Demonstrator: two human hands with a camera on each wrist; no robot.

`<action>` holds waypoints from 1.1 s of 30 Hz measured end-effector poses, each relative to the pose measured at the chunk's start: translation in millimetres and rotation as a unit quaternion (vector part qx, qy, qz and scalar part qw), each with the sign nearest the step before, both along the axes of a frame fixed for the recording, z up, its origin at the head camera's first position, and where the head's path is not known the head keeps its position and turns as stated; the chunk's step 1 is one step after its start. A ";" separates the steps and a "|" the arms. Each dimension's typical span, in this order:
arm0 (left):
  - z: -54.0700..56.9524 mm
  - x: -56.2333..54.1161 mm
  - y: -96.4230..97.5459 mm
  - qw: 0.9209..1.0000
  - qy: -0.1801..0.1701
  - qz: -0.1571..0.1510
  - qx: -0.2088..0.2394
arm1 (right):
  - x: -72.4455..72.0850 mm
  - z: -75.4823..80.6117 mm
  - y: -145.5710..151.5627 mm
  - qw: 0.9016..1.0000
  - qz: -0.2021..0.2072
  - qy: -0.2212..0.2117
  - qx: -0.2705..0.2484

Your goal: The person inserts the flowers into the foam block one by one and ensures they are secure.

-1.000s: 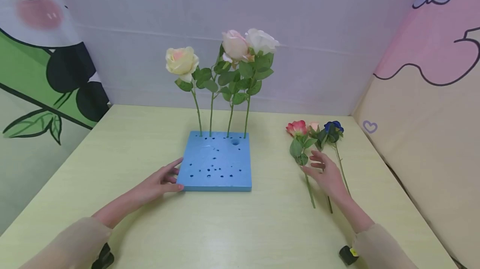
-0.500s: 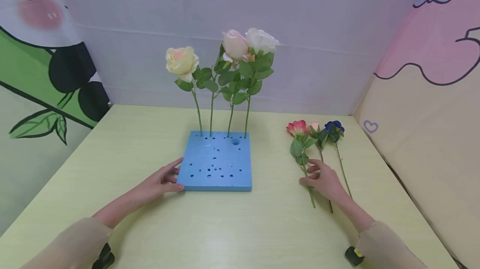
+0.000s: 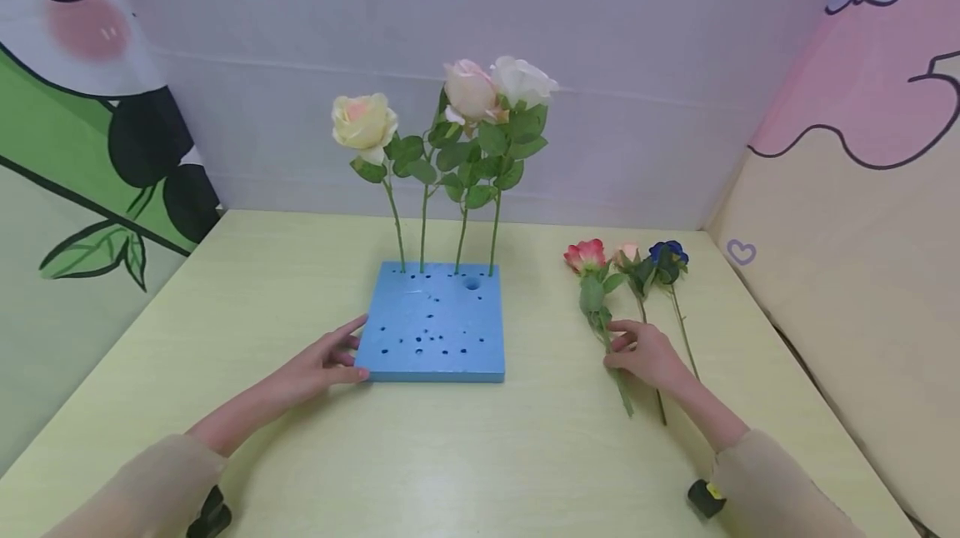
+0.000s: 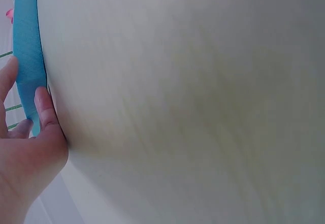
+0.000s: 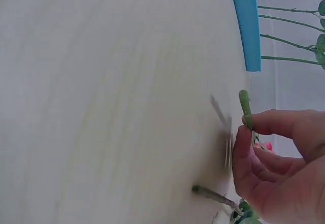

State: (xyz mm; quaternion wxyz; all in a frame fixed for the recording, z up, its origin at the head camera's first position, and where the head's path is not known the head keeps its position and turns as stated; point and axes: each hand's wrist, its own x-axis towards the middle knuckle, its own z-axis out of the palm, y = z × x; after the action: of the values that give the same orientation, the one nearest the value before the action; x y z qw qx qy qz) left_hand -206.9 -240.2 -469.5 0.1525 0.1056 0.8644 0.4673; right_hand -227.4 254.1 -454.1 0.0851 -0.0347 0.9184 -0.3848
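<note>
The fingers of our right hand (image 3: 647, 355) pinched the red rose (image 3: 592, 295) by its stem (image 5: 245, 103) beside the pink flower (image 3: 626, 255), our left hand (image 3: 318, 367) lay fingers spread against the blue block (image 3: 442, 365), and we judged this the pick-up, next needing a clear lift blockward

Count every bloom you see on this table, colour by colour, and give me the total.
Cream bloom: 1
White bloom: 1
Pale pink: 2 (standing bloom; lying bloom)
Red bloom: 1
Blue bloom: 1
Total: 6 visible. The board holds 4 stems, yet only 3 blooms show above it.
</note>
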 end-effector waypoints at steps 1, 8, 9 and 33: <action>0.3 0.2 0.0 1.000 -0.001 0.000 0.000 | -0.3 1.3 0.2 1.000 0.004 -0.007 -0.008; 1.0 0.1 -0.3 1.000 -0.006 0.003 0.001 | -1.1 9.1 -0.1 0.996 0.025 -0.048 -0.066; 0.8 0.1 -0.3 1.000 -0.007 0.003 0.001 | -1.2 9.8 -0.6 0.996 0.024 -0.051 -0.072; 1.7 1.3 0.6 1.000 -0.014 0.002 0.007 | -6.5 26.5 -11.6 0.986 -0.054 0.032 -0.153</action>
State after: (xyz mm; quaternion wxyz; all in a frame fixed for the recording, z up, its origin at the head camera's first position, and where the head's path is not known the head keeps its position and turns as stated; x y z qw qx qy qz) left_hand -205.6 -239.6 -467.8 0.1631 0.0983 0.8589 0.4754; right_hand -233.9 242.5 -427.6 0.0289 -0.0102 0.8516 -0.5233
